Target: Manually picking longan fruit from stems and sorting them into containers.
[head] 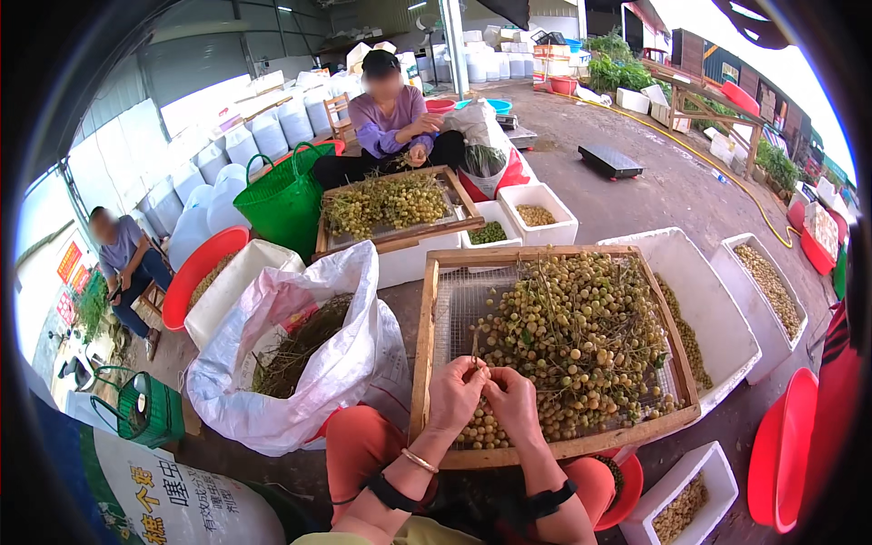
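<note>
A wooden-framed wire mesh screen (538, 255) lies in front of me, heaped with small round yellow-brown fruits on stems (579, 334). Above its near left part, my left hand (458, 395) pinches a thin fruit stem (475, 344) between thumb and fingers. My right hand (511, 402) meets it fingertip to fingertip, its thumb and index finger closed at the same stem; loose fruits lie below and beside it. Left of the screen, a white woven sack (293, 402) stands with its mouth spread, holding bare twigs (306, 347).
Foam boxes (708, 320) with fruits stand on the right, near a red basin (783, 449). Across from me a seated person (392, 122) handles stems over a second screen (470, 197). A green basket (286, 204) stands beyond the sack; another person (133, 266) sits far left.
</note>
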Tool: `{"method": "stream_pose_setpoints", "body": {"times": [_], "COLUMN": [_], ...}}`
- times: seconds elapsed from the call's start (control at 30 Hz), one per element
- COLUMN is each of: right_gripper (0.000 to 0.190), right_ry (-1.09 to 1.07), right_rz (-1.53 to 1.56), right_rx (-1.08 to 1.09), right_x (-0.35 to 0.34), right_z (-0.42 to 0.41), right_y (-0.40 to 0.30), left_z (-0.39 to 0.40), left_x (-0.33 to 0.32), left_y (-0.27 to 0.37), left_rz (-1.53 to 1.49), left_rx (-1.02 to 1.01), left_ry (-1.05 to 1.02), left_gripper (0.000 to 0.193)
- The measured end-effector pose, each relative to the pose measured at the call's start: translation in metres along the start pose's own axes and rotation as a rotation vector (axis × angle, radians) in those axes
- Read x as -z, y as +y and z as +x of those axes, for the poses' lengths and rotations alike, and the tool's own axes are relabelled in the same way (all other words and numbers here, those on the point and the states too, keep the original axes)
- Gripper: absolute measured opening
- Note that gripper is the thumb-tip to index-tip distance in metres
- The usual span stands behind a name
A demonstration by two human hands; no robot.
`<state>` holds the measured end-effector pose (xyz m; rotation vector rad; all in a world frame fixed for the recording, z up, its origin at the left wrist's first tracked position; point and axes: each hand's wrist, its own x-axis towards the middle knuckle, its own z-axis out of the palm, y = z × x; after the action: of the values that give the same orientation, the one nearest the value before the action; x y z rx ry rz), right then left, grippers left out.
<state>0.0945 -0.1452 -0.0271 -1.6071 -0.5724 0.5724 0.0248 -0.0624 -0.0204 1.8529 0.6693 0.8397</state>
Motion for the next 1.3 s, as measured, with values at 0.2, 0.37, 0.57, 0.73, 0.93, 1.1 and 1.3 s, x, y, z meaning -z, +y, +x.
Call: {"method": "stream_pose_setpoints", "body": {"times": [0.2, 0.37, 0.57, 0.73, 0.93, 1.1, 1.3], "right_gripper": [0.019, 0.019, 0.016, 0.004, 0.014, 0.015, 0.015], "right_ry": [0.021, 0.002, -0.044, -0.138, -0.205, -0.363, -0.405], "right_rz": [-0.114, -0.168, -0.067, 0.534, 0.530, 0.695, 0.871], "right_rx": [0.196, 0.212, 0.165, -0.138, -0.270, -0.349, -0.347], "right_x": [0.002, 0.009, 0.010, 0.010, 0.006, 0.000, -0.003], "right_z": [-0.003, -0.006, -0.005, -0.005, -0.010, -0.006, -0.006], "right_y": [-0.003, 0.006, 0.011, 0.002, -0.005, 0.002, -0.003], "left_z": [0.004, 0.004, 0.006, 0.006, 0.020, 0.014, 0.023], "left_x": [0.010, 0.011, 0.018, 0.022, 0.028, 0.011, 0.011], "left_y": [-0.004, 0.000, -0.002, -0.020, -0.014, 0.002, -0.006], "left_rz": [-0.018, 0.373, 0.375, -0.097, -0.367, -0.482, -0.660], "left_rx": [-0.004, -0.162, -0.175, 0.000, 0.000, 0.068, 0.222], "left_ry": [0.000, -0.137, -0.223, -0.233, 0.114, 0.105, 0.144], "left_gripper": [0.007, 0.015, 0.011, 0.008, 0.006, 0.006, 0.008]}}
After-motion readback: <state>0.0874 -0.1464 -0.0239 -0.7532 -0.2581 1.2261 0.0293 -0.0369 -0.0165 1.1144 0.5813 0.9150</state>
